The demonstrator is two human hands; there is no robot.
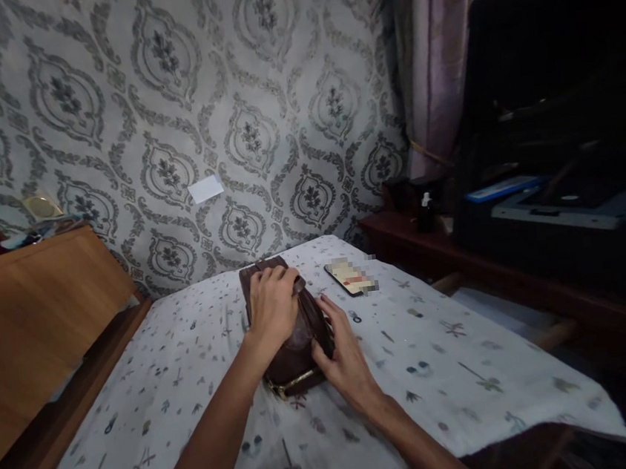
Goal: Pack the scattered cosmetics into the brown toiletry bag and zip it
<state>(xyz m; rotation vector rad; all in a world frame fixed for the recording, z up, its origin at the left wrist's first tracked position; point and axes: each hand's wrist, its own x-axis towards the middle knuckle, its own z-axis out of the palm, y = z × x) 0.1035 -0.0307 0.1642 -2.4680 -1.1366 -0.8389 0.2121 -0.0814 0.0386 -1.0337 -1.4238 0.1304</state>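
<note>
A dark brown leather-like bag lies on the patterned white cloth in front of me. Along its near end runs a gold-coloured zipper. My left hand rests over the bag's top with its fingers curled around the upper part, near a strap-like piece. On the right side, my right hand grips the bag's edge, thumb towards me and fingers farther up. The left palm covers much of the bag's top. A phone with a lit screen lies to the right, apart from both hands.
The white printed cloth spreads beneath everything. A wooden panel borders the left, and a patterned wall stands behind. At right are a dark red shelf, a black pump bottle and a purple curtain.
</note>
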